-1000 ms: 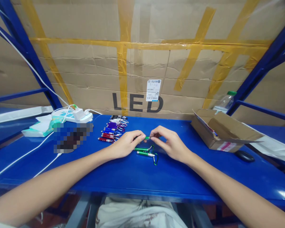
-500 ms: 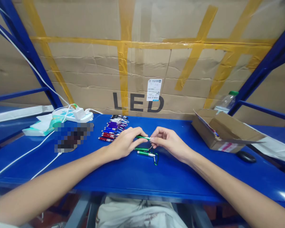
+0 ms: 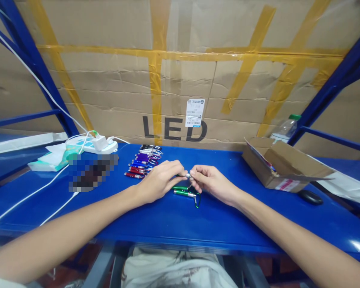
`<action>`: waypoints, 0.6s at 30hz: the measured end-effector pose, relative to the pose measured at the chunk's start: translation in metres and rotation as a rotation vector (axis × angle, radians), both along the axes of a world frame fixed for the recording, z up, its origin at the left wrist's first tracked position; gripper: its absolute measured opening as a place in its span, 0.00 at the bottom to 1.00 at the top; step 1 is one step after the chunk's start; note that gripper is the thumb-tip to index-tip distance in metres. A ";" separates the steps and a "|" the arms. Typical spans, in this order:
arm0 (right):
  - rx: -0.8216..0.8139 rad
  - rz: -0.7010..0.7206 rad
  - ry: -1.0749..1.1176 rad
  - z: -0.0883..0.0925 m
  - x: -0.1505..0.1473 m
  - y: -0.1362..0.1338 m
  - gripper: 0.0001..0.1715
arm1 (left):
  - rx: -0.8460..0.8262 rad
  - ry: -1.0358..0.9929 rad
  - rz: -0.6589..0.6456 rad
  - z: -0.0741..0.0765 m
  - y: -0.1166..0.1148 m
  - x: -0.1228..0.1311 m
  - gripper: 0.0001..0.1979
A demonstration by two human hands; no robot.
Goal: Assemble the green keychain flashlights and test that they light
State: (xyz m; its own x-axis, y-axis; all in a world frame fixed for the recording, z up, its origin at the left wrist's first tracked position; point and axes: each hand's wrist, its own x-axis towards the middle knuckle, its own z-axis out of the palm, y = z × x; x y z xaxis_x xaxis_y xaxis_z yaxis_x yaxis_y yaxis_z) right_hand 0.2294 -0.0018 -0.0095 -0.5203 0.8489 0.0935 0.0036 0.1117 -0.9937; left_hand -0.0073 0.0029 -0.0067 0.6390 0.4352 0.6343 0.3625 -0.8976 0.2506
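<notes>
Head view shows the left hand [image 3: 160, 180] and the right hand [image 3: 215, 182] meeting over the blue table [image 3: 174, 224], thumb and fingers of each pinched on a small silvery piece [image 3: 188, 175] that they mostly cover. Two green tubes [image 3: 183, 193] with clips lie just below the hands; a row of coloured tubes [image 3: 142, 158] lies past the left hand, and an open cardboard box [image 3: 259, 168] stands well to the right.

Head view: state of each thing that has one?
Left hand: closed on small silver piece
Right hand: pinching same piece
Green tubes: lying on desk
Multicoloured tubes: laid in a row
Cardboard box: flaps open
Bottle: capped
Power strip: adapter plugged in
</notes>
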 end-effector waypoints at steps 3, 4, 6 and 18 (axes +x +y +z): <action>-0.179 0.045 0.097 -0.002 -0.002 0.003 0.28 | 0.054 0.051 0.002 0.000 0.000 -0.001 0.09; -0.168 0.020 0.109 -0.002 -0.003 0.004 0.28 | 0.037 0.034 0.009 -0.001 0.000 -0.001 0.09; -0.079 -0.057 0.113 -0.004 -0.004 0.005 0.27 | -0.024 -0.030 0.022 -0.002 0.001 0.001 0.07; 0.199 -0.119 -0.026 0.002 -0.002 0.001 0.27 | -0.101 -0.118 0.088 -0.002 0.002 0.003 0.07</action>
State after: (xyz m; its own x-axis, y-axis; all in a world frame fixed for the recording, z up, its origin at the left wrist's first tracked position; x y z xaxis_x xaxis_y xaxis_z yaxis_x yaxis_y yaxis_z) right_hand 0.2276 -0.0012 -0.0073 -0.4223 0.8705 0.2528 0.0534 0.3023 -0.9517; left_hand -0.0045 0.0048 -0.0084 0.5195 0.5515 0.6526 0.4016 -0.8318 0.3833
